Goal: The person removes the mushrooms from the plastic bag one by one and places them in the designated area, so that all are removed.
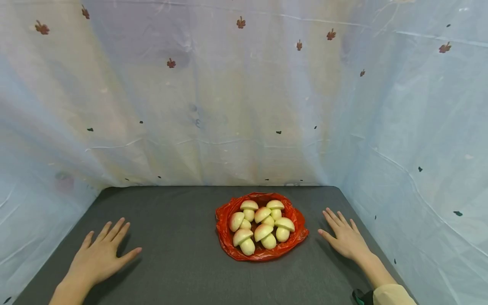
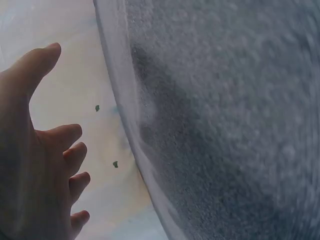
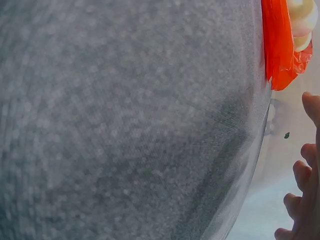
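Observation:
Several pale yellow-green mushroom-shaped pieces (image 1: 263,231) with pink-tinged caps lie in an opened red plastic bag (image 1: 225,248), right of the middle of the table. My left hand (image 1: 99,258) hovers over the table's left side, fingers spread and holding nothing. Right of the bag, my right hand (image 1: 346,240) is likewise spread and apart from it; nothing is in its grasp. In the left wrist view, the left hand (image 2: 40,165) shows its thumb and fingers extended. The right wrist view catches the bag's red edge (image 3: 278,45) beyond the right hand (image 3: 307,185).
A dark grey cloth-covered table (image 1: 175,237) lies under both hands. Pale patterned curtains (image 1: 213,106) hang behind it, and another curtain (image 1: 419,148) runs close along the right side. A dark band (image 1: 362,296) shows near the right sleeve (image 1: 392,295).

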Demonstrator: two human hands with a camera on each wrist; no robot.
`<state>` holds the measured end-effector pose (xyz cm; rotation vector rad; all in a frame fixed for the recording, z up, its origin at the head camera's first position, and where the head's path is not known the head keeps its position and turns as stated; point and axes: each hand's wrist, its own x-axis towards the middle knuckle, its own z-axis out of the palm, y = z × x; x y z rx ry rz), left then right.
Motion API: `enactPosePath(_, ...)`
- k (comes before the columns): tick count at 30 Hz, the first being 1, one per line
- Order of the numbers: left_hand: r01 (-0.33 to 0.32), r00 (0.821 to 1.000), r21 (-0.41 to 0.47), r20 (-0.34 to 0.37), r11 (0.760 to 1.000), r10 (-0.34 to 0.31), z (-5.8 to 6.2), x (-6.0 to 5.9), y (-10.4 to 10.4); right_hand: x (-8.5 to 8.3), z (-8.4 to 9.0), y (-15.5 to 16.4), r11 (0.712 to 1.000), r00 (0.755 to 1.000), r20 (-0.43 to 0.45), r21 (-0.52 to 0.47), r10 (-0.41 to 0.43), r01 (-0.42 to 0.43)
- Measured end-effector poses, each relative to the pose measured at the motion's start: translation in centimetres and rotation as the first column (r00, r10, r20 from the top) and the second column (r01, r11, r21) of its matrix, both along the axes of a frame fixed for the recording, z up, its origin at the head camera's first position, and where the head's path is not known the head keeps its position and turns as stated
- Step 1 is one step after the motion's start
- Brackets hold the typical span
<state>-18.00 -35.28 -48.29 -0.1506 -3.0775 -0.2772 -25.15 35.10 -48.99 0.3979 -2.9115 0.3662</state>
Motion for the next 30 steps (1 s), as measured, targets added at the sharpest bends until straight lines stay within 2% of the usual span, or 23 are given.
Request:
enactPosePath(4,0.004,1.0,0.001,-0.017,1.0,-0.004,0.1,0.2,0.6,0.1,0.3,-0.2,1.0,1.0,0.019,0.012,-0.008,0.008)
enactPosePath(14,0.037,0.994,-0.033,-0.101,0.999,-0.04,1.0,-0.1,2.8,0.1,0.9,-0.8,1.0,1.0,-0.007,-0.029,0.001,-0.001)
enactPosePath(20,0.068,0.981,-0.028,-0.179,0.997,-0.072,1.9,-0.7,5.0,0.0,1.0,-1.6,0.999,0.999,-0.037,-0.047,0.003,-0.005)
enactPosePath(24,0.1,0.96,-0.034,-0.261,0.994,-0.105,2.3,-1.3,6.5,-0.1,1.0,-2.1,0.998,0.999,-0.051,-0.057,0.018,-0.021)
enactPosePath(30,0.152,0.898,-0.021,-0.415,0.988,-0.147,2.3,-2.4,8.9,-0.3,1.0,-2.8,0.996,0.997,-0.059,-0.064,0.055,-0.058)
